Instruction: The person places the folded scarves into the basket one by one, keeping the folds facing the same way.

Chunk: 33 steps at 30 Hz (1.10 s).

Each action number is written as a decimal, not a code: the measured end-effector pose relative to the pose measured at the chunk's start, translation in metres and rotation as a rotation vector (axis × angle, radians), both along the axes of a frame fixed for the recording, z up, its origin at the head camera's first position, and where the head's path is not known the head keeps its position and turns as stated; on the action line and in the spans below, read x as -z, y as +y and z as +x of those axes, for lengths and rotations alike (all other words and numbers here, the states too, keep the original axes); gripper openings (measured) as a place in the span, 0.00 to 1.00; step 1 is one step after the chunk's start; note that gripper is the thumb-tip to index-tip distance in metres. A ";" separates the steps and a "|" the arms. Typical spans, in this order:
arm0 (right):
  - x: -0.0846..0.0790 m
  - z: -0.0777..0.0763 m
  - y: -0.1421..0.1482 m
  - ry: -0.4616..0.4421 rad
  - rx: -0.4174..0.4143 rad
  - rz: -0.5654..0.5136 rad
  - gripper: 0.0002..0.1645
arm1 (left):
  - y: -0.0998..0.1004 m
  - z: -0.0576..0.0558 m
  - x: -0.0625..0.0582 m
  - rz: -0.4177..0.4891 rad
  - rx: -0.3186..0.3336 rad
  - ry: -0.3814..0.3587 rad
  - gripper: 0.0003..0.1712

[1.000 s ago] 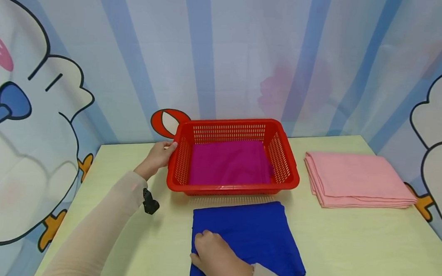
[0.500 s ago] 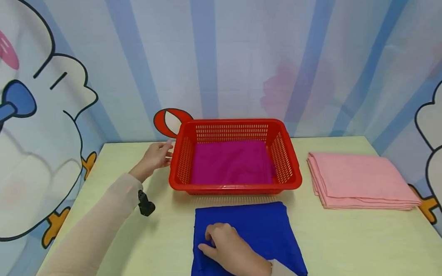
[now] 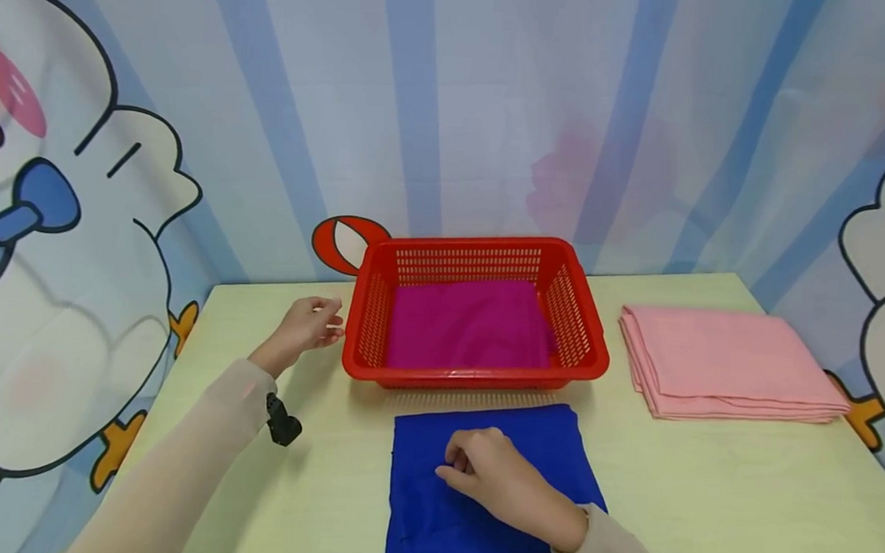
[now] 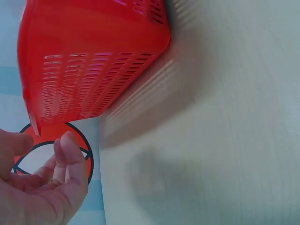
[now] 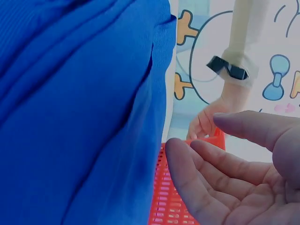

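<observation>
A red plastic basket (image 3: 475, 380) stands at the back middle of the table, with a folded magenta cloth (image 3: 470, 324) lying in it. Just left of its rim is my left hand (image 3: 306, 328), fingers loosely bent and apart from the basket; the left wrist view also shows nothing between thumb and fingers. In front of the basket lies a folded blue cloth (image 3: 430, 518). Over this cloth hovers my right hand (image 3: 503, 480), its fingers loosely curved with a gap to the thumb. The right wrist view shows the layered edge of the blue cloth beside the bare fingers.
A folded pink cloth (image 3: 731, 354) lies at the right of the pale yellow table (image 3: 709, 491). Behind the table hangs a backdrop (image 3: 489, 103) with blue stripes and cartoon figures. Black cameras sit on both wrists, the left one (image 3: 282, 421) in plain sight.
My left hand has let go of the basket's left rim and drawn back leftward. My right hand has risen off the blue cloth, shifting right, and its fingers have loosened.
</observation>
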State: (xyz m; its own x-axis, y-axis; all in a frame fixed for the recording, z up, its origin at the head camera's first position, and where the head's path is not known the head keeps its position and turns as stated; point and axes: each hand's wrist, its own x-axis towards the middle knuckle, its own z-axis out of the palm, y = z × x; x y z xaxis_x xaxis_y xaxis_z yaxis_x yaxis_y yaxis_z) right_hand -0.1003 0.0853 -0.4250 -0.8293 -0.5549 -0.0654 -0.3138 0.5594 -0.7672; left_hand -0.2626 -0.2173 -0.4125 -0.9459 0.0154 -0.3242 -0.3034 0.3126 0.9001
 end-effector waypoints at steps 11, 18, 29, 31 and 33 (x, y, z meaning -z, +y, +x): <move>-0.005 -0.004 0.022 0.072 -0.024 -0.014 0.03 | -0.005 0.009 0.009 0.007 -0.010 -0.070 0.28; -0.005 -0.005 0.039 0.087 -0.008 -0.002 0.03 | -0.008 0.019 0.015 0.020 0.010 -0.076 0.27; -0.002 -0.002 0.070 0.093 0.008 0.021 0.02 | -0.004 0.042 0.020 -0.012 0.050 -0.098 0.24; -0.002 -0.001 0.077 0.082 0.018 0.031 0.02 | -0.003 0.046 0.021 -0.007 0.062 -0.096 0.23; -0.001 0.000 0.084 0.071 0.029 0.042 0.02 | -0.003 0.051 0.021 -0.008 0.077 -0.095 0.23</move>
State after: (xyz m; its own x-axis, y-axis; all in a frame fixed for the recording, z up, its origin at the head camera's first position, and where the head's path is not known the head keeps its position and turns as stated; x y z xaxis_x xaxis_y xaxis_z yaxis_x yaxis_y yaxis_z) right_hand -0.1003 0.1689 -0.4242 -0.8483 -0.5288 -0.0284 -0.3500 0.6002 -0.7192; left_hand -0.2115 -0.2198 -0.4336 -0.9071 0.0840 -0.4125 -0.3618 0.3452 0.8660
